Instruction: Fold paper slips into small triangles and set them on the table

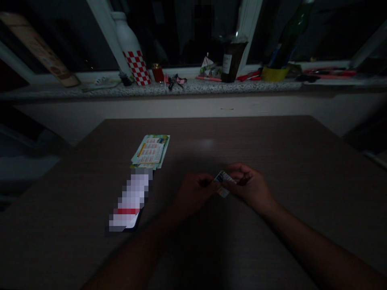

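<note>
Between my two hands is a small folded piece of printed paper [224, 192], pale with dark and reddish print, tilted so that one corner points up. My left hand [195, 191] pinches its left side. On the right side, the thumb and fingers of my right hand [252, 185] grip it too. Fingertips cover part of the paper. A stack of printed paper sheets [151, 150], green-edged with rows of red print, lies on the table to the left. Just in front of the stack is a phone [131, 201] with a lit, blurred-out screen.
The brown wooden table [287, 153] stands against a wall under a window. Along the granite sill [187, 86] are a red-and-white checked bottle [137, 66], a dark plastic cup [232, 60], a green bottle [288, 34] in a yellow holder, keys and small items. The light is dim.
</note>
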The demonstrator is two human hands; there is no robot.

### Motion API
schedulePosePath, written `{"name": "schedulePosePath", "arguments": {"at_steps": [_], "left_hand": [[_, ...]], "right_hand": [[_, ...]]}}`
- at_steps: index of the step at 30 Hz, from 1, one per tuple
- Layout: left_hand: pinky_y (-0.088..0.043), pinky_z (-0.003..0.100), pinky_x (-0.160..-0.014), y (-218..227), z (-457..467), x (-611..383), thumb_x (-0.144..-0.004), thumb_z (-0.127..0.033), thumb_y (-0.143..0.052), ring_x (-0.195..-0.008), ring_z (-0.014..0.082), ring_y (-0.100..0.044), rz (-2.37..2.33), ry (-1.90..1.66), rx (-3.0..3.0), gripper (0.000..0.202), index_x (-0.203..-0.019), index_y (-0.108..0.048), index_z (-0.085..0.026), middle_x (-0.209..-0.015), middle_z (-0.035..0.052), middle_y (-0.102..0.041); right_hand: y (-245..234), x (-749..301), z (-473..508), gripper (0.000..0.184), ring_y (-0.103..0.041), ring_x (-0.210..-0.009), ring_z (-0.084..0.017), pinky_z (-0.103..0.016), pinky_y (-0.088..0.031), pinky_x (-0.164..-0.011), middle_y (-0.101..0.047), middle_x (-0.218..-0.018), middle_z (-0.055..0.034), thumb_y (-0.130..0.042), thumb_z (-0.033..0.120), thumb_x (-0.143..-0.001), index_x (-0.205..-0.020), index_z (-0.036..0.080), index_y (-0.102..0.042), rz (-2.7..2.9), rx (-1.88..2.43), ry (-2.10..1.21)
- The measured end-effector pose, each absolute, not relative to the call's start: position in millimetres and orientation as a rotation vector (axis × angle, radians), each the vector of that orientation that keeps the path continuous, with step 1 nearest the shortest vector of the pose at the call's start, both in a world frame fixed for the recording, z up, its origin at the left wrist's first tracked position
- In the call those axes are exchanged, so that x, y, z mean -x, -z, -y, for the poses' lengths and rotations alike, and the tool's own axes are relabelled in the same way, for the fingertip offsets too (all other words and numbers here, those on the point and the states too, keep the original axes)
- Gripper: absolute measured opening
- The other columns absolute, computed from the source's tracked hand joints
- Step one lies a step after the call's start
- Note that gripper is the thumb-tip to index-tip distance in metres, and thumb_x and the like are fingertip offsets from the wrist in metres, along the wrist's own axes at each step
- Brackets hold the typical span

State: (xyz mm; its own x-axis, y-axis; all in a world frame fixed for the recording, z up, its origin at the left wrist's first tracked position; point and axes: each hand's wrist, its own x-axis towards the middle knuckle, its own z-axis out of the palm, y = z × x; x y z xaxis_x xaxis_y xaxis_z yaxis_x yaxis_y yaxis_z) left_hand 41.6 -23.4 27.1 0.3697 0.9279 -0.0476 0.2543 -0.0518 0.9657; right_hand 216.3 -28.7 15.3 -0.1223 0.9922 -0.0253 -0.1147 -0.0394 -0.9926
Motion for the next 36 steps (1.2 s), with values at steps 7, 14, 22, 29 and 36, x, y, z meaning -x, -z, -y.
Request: {"name": "schedulePosePath", "arguments": {"at_steps": [7, 14, 22, 29, 36], "left_hand": [[-0.039, 0.022, -0.056, -22.2, 27.0, -47.2, -0.077, -0.035, -0.060, -0.063, 0.0135, -0.057, -1.193, -0.777, -1.615, 0.022, -0.079, -0.065, -0.014, -0.071, 0.0025, -0.066], [-0.039, 0.021, -0.055, -25.1, 27.4, -47.9, -0.075, -0.029, -0.061, -0.061, 0.0126, -0.055, -1.188, -0.819, -1.590, 0.017, -0.076, -0.066, -0.013, -0.067, 0.0010, -0.064], [-0.044, 0.024, -0.062, -22.8, 21.2, -40.8, -0.076, -0.036, -0.063, -0.068, 0.0151, -0.061, -1.046, -0.782, -1.500, 0.023, -0.079, -0.068, -0.014, -0.075, 0.0040, -0.069], [-0.044, 0.024, -0.062, -26.2, 19.9, -40.3, -0.076, -0.034, -0.063, -0.065, 0.0139, -0.060, -1.059, -0.788, -1.480, 0.021, -0.075, -0.068, -0.013, -0.070, 0.0031, -0.068], [-0.045, 0.025, -0.063, -23.9, 17.1, -36.2, -0.077, -0.036, -0.063, -0.067, 0.0155, -0.062, -1.093, -0.771, -1.487, 0.025, -0.079, -0.069, -0.013, -0.073, 0.0051, -0.070]], "right_hand": [[-18.4, -209.7, 30.9, 0.040, -0.039, -0.045, -0.005, -0.016, -0.032, -0.043, -0.042, -0.053, 0.0101, -0.072, 0.017, -0.063, -0.064, 0.021, -0.032, 1.203, 1.020, -1.289], [-14.7, -206.7, 33.6, 0.044, -0.038, -0.049, -0.006, -0.018, -0.031, -0.045, -0.040, -0.055, 0.0084, -0.068, 0.019, -0.067, -0.061, 0.022, -0.025, 1.251, 1.009, -1.225], [-18.2, -212.7, 32.0, 0.047, -0.042, -0.050, -0.007, -0.018, -0.031, -0.044, -0.047, -0.058, 0.0060, -0.071, 0.023, -0.064, -0.062, 0.022, -0.024, 1.253, 1.083, -1.232], [-22.8, -213.1, 32.5, 0.048, -0.042, -0.048, -0.007, -0.018, -0.031, -0.043, -0.049, -0.057, 0.0053, -0.072, 0.026, -0.063, -0.062, 0.022, -0.024, 1.241, 1.105, -1.245], [-21.1, -214.4, 30.8, 0.048, -0.043, -0.048, -0.007, -0.019, -0.033, -0.044, -0.050, -0.058, 0.0050, -0.072, 0.025, -0.064, -0.061, 0.022, -0.024, 1.240, 1.126, -1.212]]}}
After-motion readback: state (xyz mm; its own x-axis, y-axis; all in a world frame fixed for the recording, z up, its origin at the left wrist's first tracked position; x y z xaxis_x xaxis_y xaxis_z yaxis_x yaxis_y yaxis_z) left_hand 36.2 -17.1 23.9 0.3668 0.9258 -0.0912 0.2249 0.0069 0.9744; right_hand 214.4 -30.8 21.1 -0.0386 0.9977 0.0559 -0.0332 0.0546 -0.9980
